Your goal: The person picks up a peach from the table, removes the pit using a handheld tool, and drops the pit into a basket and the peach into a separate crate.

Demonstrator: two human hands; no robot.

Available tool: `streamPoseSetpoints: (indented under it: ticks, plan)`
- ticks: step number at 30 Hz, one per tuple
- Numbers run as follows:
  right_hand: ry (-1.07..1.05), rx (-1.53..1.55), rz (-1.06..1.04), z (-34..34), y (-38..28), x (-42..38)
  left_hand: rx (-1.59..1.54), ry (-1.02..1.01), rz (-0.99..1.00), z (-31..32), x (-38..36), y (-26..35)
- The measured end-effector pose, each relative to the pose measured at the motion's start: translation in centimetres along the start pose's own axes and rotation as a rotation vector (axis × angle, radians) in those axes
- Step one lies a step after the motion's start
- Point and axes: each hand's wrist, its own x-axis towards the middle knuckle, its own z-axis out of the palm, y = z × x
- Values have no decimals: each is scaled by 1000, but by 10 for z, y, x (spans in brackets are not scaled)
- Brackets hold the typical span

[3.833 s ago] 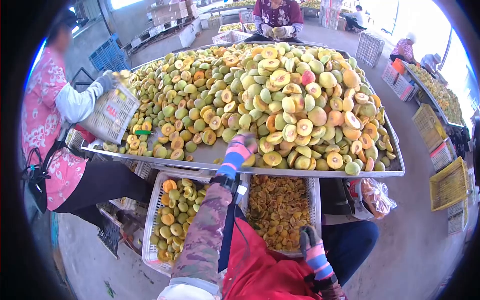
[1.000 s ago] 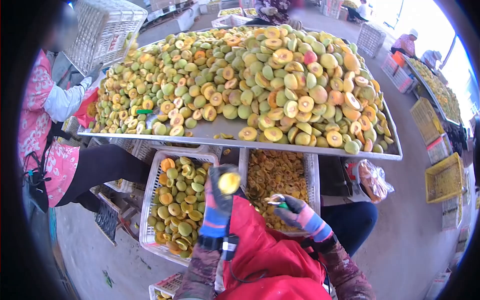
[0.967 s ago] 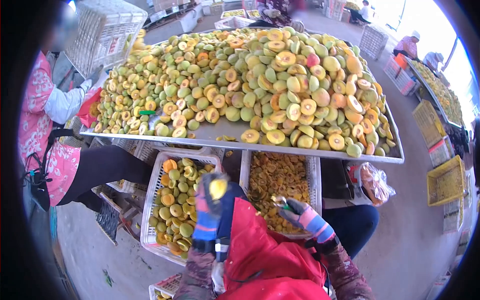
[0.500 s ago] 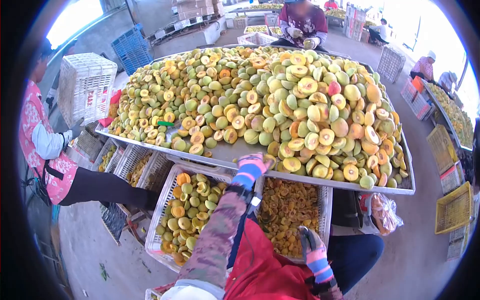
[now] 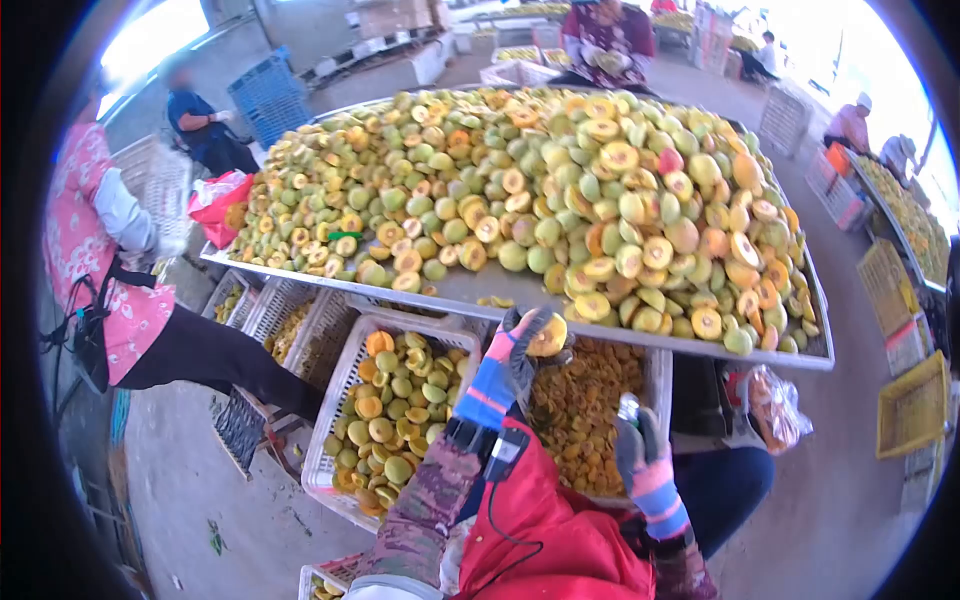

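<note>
Drawn back from the table, the left hand holds a cut fruit in a narrow grip. At its four o'clock, the right hand, now raised, clasps a metal-tipped tool, so fruit and tool come near each other. Crate of darker pieces at five o'clock, crate of fruit at eight. No writing is legible.

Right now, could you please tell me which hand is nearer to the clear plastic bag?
Right. The right hand, holding a metal tool, is to the left of the clear plastic bag; the left hand, holding a cut stone fruit, is farther left.
</note>
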Motion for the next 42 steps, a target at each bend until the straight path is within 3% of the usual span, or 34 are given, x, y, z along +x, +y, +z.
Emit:
streamPoseSetpoints:
  ticks: [1, 3, 5, 11, 13, 18, 24, 27, 29, 30, 31, 33, 34, 37, 39, 41, 42]
  plan:
    - [-26, 92, 18, 0, -10, 4, -235, -94, -138, -1, -13, -11]
    - [46, 293, 72, 7, -25, 8, -41, -100, 194, 21, -49, -37]
    - [5, 108, 39, 2, -35, 12, 567, -177, 585, 23, -63, -60]
    - [12, -69, 126, -3, -30, 6, 664, -201, 557, 48, -82, -66]
    - [-46, -66, 185, -6, -34, 7, 823, -181, 655, 58, -91, -61]
    - [23, -107, 157, -2, -34, 6, 773, -94, 708, 62, -94, -73]
    - [-34, -160, 178, 2, -29, 3, 938, -4, 802, 67, -100, -73]
    - [-110, -134, 214, 4, -25, 1, 879, -5, 746, 66, -102, -75]
    - [-187, -47, 172, 4, -24, -5, 376, -11, 424, 71, -110, -70]
    - [-192, -43, 175, 5, -24, -9, 693, -12, 738, 71, -107, -71]
    - [-193, 62, 144, 7, -21, -10, 694, -10, 744, 72, -106, -69]
    - [-195, 165, 109, 7, -15, -9, 113, 12, 337, 74, -107, -65]
    - [-233, 236, 133, 7, -13, -10, 114, 12, 335, 73, -108, -65]
    - [-333, 437, 238, 3, -10, -8, 436, -81, 532, 69, -103, -69]
    - [-398, 573, 320, 3, -9, -9, 438, -87, 480, 63, -101, -72]
    - [-327, 303, 161, 5, -5, -7, 415, -1, 548, 67, -98, -78]
    - [-310, 223, 113, 6, -1, 1, 596, 80, 757, 75, -97, -84]
